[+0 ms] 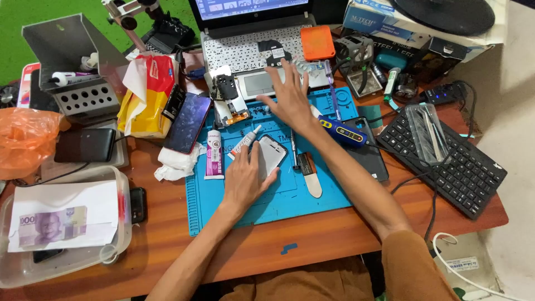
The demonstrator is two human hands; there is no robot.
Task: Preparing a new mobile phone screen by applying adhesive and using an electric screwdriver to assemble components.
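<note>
Banknote (53,225) on paper fills plastic tub (120,184); left hand (245,178) presses phone (271,154).

A wooden table (312,237) carries a blue work mat (290,203), a black keyboard (446,161), an open laptop (245,50), a clear plastic tub (67,262) and an orange bag (22,139).

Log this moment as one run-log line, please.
left hand: flat on phone, open | right hand: spread above blue mat, holding nothing | glue tube: beside phone
</note>
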